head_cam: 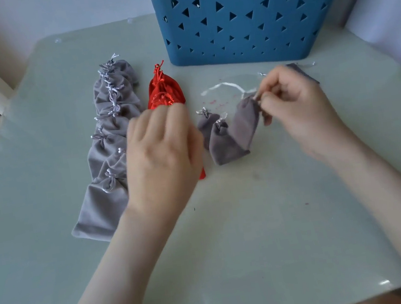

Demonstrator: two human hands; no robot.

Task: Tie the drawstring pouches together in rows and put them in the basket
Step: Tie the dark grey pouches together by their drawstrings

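Grey velvet pouch point(245, 122) sits mid-frame on the counter point(230, 225) beside two more little ones, right hand point(296, 107) pinching its drawstring top, left hand point(163, 154) loose and holding nothing over the red pouches point(165, 92), tied grey row point(106, 149) at left, blue basket point(239, 17) up top.

Single head-worn view, angled forward and down.
The counter point(257, 234) is seen from close above; the basket point(241, 27) is cropped at top.
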